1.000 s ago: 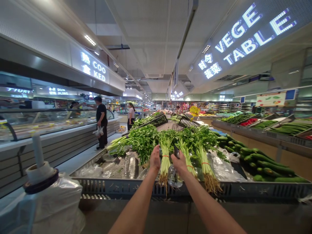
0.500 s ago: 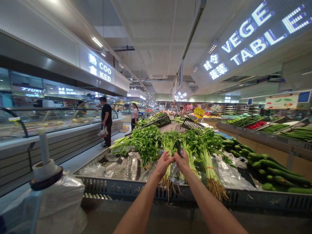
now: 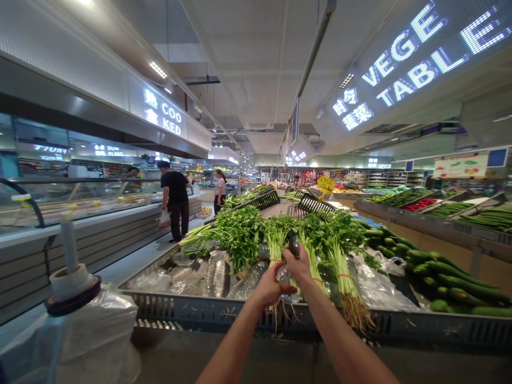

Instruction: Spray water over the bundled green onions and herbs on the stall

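My right hand is closed round the neck of a clear spray bottle with a black top, holding it over the front of the greens. Just below and to the left, my left hand is wrapped round the bottle's lower body. Tied bunches of leafy greens with pale roots lie behind the bottle in a grey slotted crate. Another bunch of greens lies right of my hands.
Cucumbers are piled on the right. A roll of plastic bags stands on a post at the lower left. A person in black and another person stand by the glass counter on the left.
My left hand left the stems of the greens, met my right hand, then dropped to grip the bottle's lower body. The person in black turned toward the counter.
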`<act>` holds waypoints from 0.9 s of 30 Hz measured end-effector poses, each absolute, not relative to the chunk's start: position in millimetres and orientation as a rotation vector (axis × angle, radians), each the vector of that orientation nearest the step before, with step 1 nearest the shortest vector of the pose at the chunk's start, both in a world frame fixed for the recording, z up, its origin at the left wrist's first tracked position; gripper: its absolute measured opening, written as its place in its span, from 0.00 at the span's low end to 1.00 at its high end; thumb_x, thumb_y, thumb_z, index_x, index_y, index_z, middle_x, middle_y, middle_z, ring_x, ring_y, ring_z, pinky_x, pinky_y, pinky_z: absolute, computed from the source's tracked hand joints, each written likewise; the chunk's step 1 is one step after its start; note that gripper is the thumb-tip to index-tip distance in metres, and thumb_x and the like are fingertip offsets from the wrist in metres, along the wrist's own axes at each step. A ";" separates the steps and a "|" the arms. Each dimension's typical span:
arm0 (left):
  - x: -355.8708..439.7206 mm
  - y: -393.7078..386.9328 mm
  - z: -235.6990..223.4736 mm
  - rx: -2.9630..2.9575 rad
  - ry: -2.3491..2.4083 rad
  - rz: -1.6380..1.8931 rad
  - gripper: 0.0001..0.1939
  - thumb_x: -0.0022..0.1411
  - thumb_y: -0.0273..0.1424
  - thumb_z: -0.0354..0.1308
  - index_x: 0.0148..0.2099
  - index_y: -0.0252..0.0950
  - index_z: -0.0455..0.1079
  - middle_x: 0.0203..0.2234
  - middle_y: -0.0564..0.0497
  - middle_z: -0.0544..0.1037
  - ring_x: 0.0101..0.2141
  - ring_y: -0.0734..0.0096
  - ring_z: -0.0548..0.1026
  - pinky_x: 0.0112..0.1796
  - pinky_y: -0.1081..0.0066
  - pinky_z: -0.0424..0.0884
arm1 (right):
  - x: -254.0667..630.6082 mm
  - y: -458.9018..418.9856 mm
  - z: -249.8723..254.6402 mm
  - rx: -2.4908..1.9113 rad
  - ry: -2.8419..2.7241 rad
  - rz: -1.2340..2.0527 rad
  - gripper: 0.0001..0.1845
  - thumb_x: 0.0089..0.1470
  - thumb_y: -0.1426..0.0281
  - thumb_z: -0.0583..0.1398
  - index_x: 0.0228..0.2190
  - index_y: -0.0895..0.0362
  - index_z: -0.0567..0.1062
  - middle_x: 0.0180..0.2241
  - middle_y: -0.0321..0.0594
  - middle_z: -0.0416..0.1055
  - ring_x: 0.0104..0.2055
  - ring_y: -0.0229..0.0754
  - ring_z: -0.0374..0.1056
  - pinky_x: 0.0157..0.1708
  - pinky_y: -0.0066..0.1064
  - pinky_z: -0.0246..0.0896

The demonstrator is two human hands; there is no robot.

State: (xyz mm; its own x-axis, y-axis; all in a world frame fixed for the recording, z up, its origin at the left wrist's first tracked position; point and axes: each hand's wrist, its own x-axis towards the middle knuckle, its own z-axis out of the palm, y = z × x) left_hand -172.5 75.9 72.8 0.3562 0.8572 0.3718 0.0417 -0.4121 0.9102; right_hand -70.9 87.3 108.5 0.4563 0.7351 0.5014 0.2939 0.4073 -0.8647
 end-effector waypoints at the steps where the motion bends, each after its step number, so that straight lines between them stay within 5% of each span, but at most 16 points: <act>1: -173.2 75.3 71.9 1.745 0.809 1.167 0.35 0.31 0.26 0.66 0.47 0.35 0.62 0.41 0.48 0.70 0.41 0.63 0.67 0.42 0.67 0.63 | -70.9 86.5 108.9 -1.169 -1.122 0.370 0.11 0.34 0.64 0.54 0.24 0.55 0.69 0.22 0.32 0.67 0.24 0.36 0.61 0.24 0.26 0.54; 6: -175.2 66.3 65.2 1.787 0.863 1.136 0.29 0.33 0.31 0.65 0.43 0.37 0.65 0.34 0.50 0.73 0.34 0.66 0.69 0.35 0.69 0.65 | -72.6 80.4 103.9 -1.201 -1.154 0.388 0.10 0.36 0.64 0.53 0.24 0.55 0.68 0.20 0.33 0.66 0.22 0.36 0.60 0.22 0.26 0.53; 11: -173.6 47.2 63.0 1.645 0.777 1.150 0.27 0.33 0.25 0.65 0.41 0.35 0.65 0.35 0.52 0.73 0.31 0.69 0.70 0.30 0.74 0.66 | -74.6 65.4 99.1 -1.201 -1.209 0.432 0.10 0.36 0.65 0.54 0.26 0.56 0.67 0.22 0.33 0.66 0.24 0.36 0.61 0.24 0.26 0.56; 17: -177.0 28.5 66.2 1.559 0.609 1.230 0.30 0.33 0.19 0.62 0.43 0.35 0.64 0.38 0.51 0.73 0.37 0.67 0.70 0.38 0.73 0.65 | -65.7 49.2 96.8 -1.100 -1.382 0.652 0.18 0.33 0.66 0.58 0.32 0.57 0.66 0.28 0.36 0.67 0.28 0.37 0.63 0.27 0.27 0.58; 27: -181.8 16.4 72.2 1.631 0.665 1.224 0.35 0.31 0.20 0.64 0.47 0.36 0.61 0.40 0.50 0.71 0.38 0.65 0.69 0.38 0.73 0.65 | -73.2 36.8 101.4 -1.139 -1.359 0.401 0.10 0.40 0.65 0.54 0.28 0.57 0.66 0.25 0.36 0.68 0.27 0.37 0.63 0.28 0.28 0.57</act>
